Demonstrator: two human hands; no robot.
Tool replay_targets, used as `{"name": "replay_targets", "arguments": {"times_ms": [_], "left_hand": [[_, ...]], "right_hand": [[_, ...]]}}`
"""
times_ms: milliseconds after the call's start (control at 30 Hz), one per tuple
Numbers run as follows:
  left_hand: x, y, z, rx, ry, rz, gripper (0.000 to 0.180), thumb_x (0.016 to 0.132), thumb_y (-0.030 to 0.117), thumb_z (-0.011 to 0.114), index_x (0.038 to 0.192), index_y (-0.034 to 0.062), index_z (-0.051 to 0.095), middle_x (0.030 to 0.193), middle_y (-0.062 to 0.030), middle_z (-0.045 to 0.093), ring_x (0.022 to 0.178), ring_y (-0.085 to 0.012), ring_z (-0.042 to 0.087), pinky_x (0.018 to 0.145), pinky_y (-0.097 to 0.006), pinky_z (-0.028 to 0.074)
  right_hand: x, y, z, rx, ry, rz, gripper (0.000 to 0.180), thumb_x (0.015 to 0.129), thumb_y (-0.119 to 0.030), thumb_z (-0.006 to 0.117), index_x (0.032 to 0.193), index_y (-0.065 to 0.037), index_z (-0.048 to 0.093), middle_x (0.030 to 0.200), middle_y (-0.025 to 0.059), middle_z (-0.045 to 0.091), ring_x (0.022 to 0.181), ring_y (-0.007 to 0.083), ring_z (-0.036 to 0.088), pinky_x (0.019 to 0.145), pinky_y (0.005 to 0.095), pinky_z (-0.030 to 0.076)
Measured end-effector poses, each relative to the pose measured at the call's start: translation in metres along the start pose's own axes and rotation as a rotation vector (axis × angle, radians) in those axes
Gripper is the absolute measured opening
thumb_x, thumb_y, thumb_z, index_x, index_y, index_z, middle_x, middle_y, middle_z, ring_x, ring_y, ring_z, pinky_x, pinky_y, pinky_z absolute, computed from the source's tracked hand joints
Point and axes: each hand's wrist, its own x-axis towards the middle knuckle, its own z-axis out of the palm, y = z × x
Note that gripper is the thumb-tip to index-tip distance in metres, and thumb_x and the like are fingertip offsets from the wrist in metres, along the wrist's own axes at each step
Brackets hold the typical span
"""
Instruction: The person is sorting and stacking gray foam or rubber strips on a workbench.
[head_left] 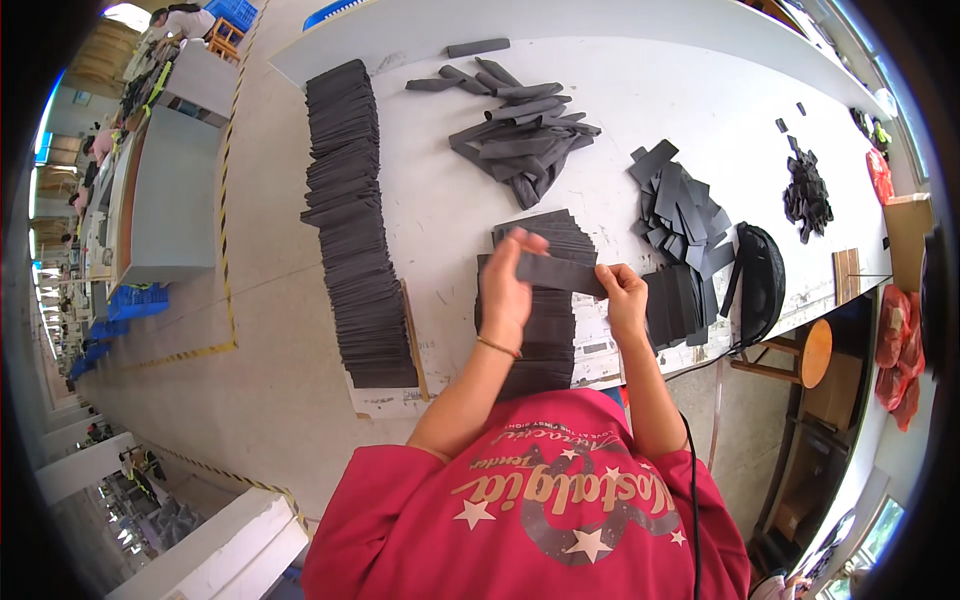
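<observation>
A flat dark grey fabric strip (560, 273) is stretched between my hands, over a fanned stack of similar dark pieces (545, 345). My right hand (625, 295) pinches the strip's right end between thumb and fingers. At its left end is my left hand (508, 290), its fingertips smeared by motion, so its grip is unclear. Just right of the stack lie more dark pieces (675, 305) in an overlapping row, with a loose heap of short flat strips (680, 205) beyond them. Farther off, rolled or folded grey pieces (530, 140) form a pile.
A long row of stacked dark fabric pieces (345, 220) lines the left side of the white table (430, 190). On the right lie a black pouch (760, 285) and a heap of small black pieces (807, 190). A wooden stool (815, 355) stands beyond the near edge.
</observation>
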Motion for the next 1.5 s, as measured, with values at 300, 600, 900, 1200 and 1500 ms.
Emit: {"name": "replay_targets", "arguments": {"times_ms": [300, 600, 900, 1200, 1500], "left_hand": [[0.195, 0.08, -0.06, 0.953, 0.231, 0.669, 0.019, 0.091, 0.014, 0.065, 0.101, -0.0007, 0.069, 0.084, -0.0036, 0.067, 0.074, -0.0105, 0.061, 0.068, -0.024, 0.049], [0.312, 0.093, -0.045, 1.944, -0.013, 0.675, 0.022, 0.087, 0.01, 0.061, 0.108, 0.0056, 0.067, 0.103, -0.0153, 0.069, 0.096, -0.0319, 0.065, 0.085, -0.038, 0.051], [0.253, 0.093, -0.088, 1.575, 0.093, 0.336, 0.022, 0.083, 0.018, 0.072, 0.099, 0.0036, 0.072, 0.087, -0.0067, 0.072, 0.075, -0.0148, 0.066, 0.071, -0.029, 0.052], [0.096, 0.076, -0.026, 0.353, 0.009, -0.064, 0.015, 0.09, 0.007, 0.064, 0.094, -0.0055, 0.057, 0.087, -0.0189, 0.066, 0.084, -0.0329, 0.07, 0.07, -0.041, 0.062], [0.03, 0.056, -0.002, -0.037, -0.092, -0.251, 0.024, 0.089, 0.004, 0.063, 0.112, -0.0015, 0.058, 0.105, -0.0154, 0.066, 0.097, -0.0257, 0.065, 0.088, -0.035, 0.055]], "right_hand": [[0.003, 0.028, -0.009, -0.64, 0.173, -0.272, 0.02, 0.085, -0.017, 0.072, 0.096, -0.002, 0.064, 0.09, 0.0102, 0.061, 0.071, 0.0224, 0.057, 0.065, 0.0357, 0.047], [-0.041, 0.087, -0.081, -1.207, 0.224, -0.28, 0.043, 0.075, -0.016, 0.075, 0.112, -0.002, 0.057, 0.103, 0.0149, 0.058, 0.098, 0.0317, 0.054, 0.082, 0.0431, 0.044], [-0.04, 0.105, -0.096, -1.341, 0.005, -0.494, 0.021, 0.081, -0.009, 0.06, 0.098, 0.003, 0.061, 0.09, 0.0125, 0.059, 0.086, 0.0294, 0.055, 0.071, 0.0411, 0.045], [-0.022, -0.018, -0.043, -0.759, 0.201, -0.424, 0.011, 0.087, -0.006, 0.065, 0.093, -0.005, 0.057, 0.081, 0.0153, 0.065, 0.073, 0.0345, 0.064, 0.06, 0.0413, 0.049], [-0.049, -0.082, 0.019, -0.413, -0.107, -0.503, 0.03, 0.08, -0.006, 0.074, 0.105, -0.002, 0.058, 0.081, 0.0135, 0.068, 0.076, 0.0267, 0.068, 0.069, 0.0329, 0.052]]}}
